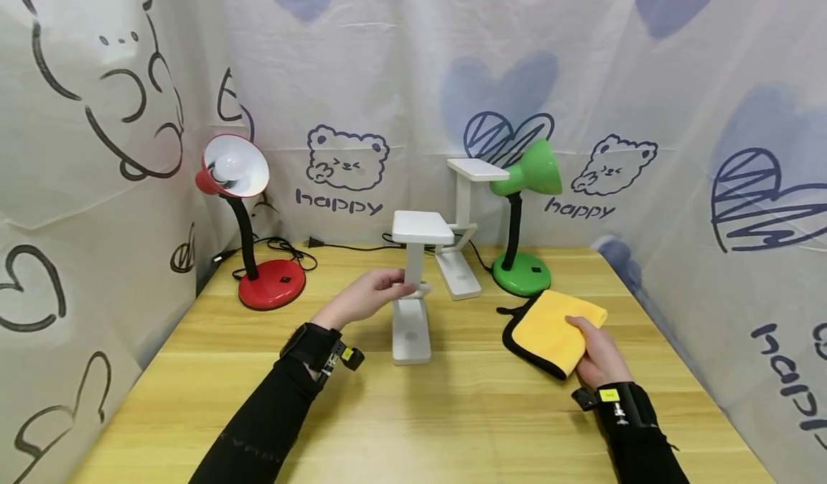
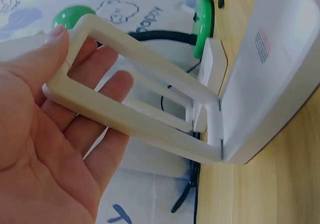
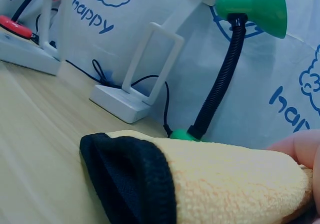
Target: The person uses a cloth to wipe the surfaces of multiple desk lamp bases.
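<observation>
A pale cloth backdrop [image 1: 400, 75] printed with bears, blue hearts and the word "happy" hangs on three sides of a light wooden table [image 1: 452, 426] with a smooth, striped grain.

Near the middle of the table stands a white folding desk lamp [image 1: 413, 290] of hard, glossy plastic: a flat oblong base, an open rectangular frame for an arm, and a flat slab head on top. The left hand [image 1: 368, 296] grips that arm; in the left wrist view the fingers [image 2: 107, 91] curl behind the frame and the thumb [image 2: 52, 53] presses on its upper end, so the hand is clamped on the lamp.

Toward the right edge lies a folded yellow cloth [image 1: 555, 326], thick and fuzzy, with a black binding along its edge. The right hand [image 1: 597, 358] rests on its near corner, fingers lying fairly flat over the pile; whether the thumb pinches it from beneath cannot be told.

Behind the held lamp, toward the back edge, stands a second white folding lamp [image 1: 461, 229] of the same build, taller in its unfolded state. Just to its right, a green gooseneck lamp [image 1: 523, 211] with a round base and ribbed black neck stands right behind the cloth. At the back left corner is a red gooseneck lamp [image 1: 248, 218], its white-lined shade holding a bulb. Black cords [image 1: 336, 245] trail along the back edge.
</observation>
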